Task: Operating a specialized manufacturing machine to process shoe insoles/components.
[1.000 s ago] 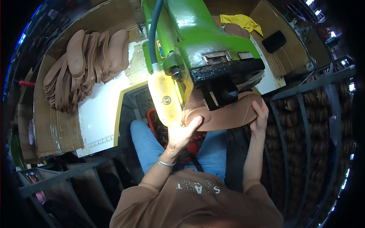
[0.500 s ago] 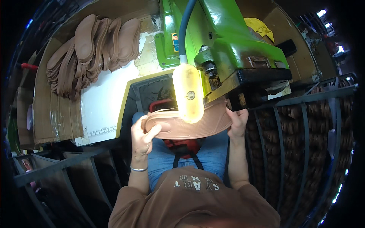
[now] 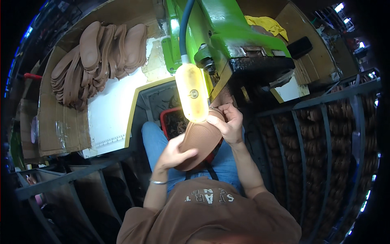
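Observation:
A brown shoe sole (image 3: pixel 202 139) with a textured face hangs tilted over my lap, below the green machine (image 3: pixel 239 36). My left hand (image 3: pixel 175 153) grips its near left end, thumb on the upper face. At the far end my right hand (image 3: pixel 228 124) is closed on the sole's edge, thumb and fingers pinching close to the machine's working head. A lit yellow lamp (image 3: pixel 191 93) hangs just above the sole and covers a little of its far left edge.
Brown soles (image 3: pixel 90 46) lie piled in a cardboard box (image 3: pixel 65 130) on the left. A red bin (image 3: pixel 165 122) with scraps sits below the machine. Racks (image 3: pixel 325 138) of brown pieces stand at right. A yellow cloth (image 3: pixel 268 25) lies at the back right.
The sole has swung from lying crosswise to slanting, its left end nearer my body. My right hand has moved left to the sole's far end, and my left hand has come inward and nearer.

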Tool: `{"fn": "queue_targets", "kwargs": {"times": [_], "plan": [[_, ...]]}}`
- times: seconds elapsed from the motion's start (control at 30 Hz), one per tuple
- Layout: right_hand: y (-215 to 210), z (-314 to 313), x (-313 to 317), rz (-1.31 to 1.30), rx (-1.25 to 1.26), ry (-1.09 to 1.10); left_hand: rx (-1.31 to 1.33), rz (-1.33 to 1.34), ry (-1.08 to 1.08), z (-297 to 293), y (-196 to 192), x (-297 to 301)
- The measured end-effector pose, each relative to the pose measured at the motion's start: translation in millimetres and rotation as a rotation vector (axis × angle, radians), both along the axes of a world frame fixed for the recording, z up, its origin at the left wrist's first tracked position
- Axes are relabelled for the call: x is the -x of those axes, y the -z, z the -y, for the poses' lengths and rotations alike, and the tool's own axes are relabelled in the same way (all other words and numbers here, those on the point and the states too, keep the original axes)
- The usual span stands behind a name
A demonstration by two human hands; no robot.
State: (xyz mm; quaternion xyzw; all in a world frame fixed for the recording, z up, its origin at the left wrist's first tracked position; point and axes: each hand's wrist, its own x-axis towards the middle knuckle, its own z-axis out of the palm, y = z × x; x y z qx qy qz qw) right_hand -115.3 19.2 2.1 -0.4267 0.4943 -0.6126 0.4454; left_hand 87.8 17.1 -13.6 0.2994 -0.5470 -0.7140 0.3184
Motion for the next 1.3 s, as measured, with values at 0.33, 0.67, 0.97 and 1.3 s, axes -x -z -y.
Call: {"fn": "queue_targets", "kwargs": {"times": [0.33, 0.67, 0.97, 1.3], "plan": [[50, -137, 1, 0.037, -0.466, -0.218, 0.173, 0.056, -0.356, 10, -13, 90], [-3, -125, 95, 0.079, -0.280, 0.137, -0.068, -0.015, -0.421, 5, -9, 70], [-32, -27, 106, 0.143, -0.190, 0.069, -0.047, -0.114, -0.381, 11, -18, 33], [-33, 8, 24, 0.267, -0.080, -0.071, -0.169, -0.209, -0.455, 7, 12, -48]]}}
